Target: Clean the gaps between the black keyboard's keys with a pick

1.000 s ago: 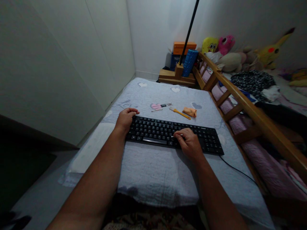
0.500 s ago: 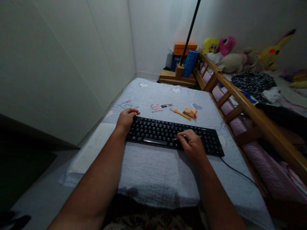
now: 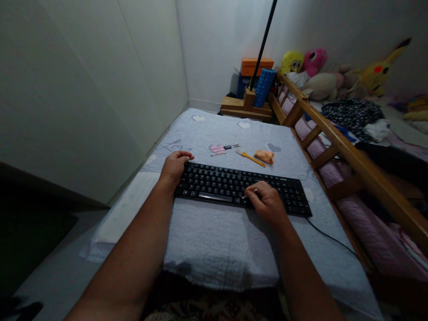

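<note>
While the right hand [image 3: 265, 203] pinches a thin white swab [image 3: 244, 197] at the keys, the left hand [image 3: 172, 168], loosely curled, touches the left end of the black keyboard [image 3: 214, 183]; its grip cannot be told. Pressing too hard could bend the swab or slide the keyboard across the quilted cloth [image 3: 207, 236]. Beyond lies a yellow brush [image 3: 256, 160]; a wooden rail [image 3: 329, 127] borders plush toys [image 3: 292, 62].

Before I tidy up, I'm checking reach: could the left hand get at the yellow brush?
Probably yes. The left hand is at the keyboard's left end, and only small, low things, like a loose swab, lie between it and the yellow brush.
</note>
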Tool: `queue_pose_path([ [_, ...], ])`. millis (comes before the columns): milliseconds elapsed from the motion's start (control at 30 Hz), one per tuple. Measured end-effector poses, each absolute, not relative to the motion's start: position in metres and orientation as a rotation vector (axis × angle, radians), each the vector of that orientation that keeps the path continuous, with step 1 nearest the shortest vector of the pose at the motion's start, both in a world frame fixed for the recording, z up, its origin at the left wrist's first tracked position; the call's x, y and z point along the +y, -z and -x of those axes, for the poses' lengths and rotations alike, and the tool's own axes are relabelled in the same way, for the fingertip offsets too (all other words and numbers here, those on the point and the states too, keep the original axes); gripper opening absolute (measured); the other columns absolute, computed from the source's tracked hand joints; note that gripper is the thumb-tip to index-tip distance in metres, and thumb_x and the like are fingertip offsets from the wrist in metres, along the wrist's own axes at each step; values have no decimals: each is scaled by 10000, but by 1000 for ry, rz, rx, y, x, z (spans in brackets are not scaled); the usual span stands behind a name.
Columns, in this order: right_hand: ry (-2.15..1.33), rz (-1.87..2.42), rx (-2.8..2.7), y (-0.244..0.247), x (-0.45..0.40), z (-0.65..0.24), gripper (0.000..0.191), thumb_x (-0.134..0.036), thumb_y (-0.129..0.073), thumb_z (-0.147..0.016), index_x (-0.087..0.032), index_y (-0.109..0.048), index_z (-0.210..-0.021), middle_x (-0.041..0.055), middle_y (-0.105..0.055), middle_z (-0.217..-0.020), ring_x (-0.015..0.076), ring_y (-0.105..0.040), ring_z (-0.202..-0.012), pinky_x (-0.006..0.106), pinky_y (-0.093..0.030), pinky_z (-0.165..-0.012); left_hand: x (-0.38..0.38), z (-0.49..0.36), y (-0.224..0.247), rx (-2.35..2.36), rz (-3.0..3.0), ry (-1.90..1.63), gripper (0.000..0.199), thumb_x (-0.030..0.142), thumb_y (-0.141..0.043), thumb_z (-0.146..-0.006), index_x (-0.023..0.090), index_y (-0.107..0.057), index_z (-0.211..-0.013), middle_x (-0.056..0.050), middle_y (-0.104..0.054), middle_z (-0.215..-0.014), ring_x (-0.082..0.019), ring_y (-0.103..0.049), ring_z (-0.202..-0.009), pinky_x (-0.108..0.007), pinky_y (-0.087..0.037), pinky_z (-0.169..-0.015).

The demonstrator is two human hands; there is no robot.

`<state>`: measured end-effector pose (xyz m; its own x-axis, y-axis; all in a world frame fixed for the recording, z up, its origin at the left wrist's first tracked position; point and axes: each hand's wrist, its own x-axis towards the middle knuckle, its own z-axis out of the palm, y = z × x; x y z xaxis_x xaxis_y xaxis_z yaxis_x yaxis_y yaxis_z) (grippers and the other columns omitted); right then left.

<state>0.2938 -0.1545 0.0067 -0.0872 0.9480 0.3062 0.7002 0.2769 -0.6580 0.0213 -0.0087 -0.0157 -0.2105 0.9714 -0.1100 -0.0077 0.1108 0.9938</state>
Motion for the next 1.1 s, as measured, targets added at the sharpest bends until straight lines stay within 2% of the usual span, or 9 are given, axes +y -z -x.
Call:
queue_pose_path([
  [1100, -445, 1405, -1889, -6, -154, -286, 197, -194, -534, -903, -216, -691, -786, 61, -709, -804, 227, -624, -827, 384, -465, -775, -9, -23, 14, 1417, -1033, -1285, 103, 173, -615, -647, 189, -663, -738, -43, -715, -812, -194, -606, -756, -340, -453, -805],
])
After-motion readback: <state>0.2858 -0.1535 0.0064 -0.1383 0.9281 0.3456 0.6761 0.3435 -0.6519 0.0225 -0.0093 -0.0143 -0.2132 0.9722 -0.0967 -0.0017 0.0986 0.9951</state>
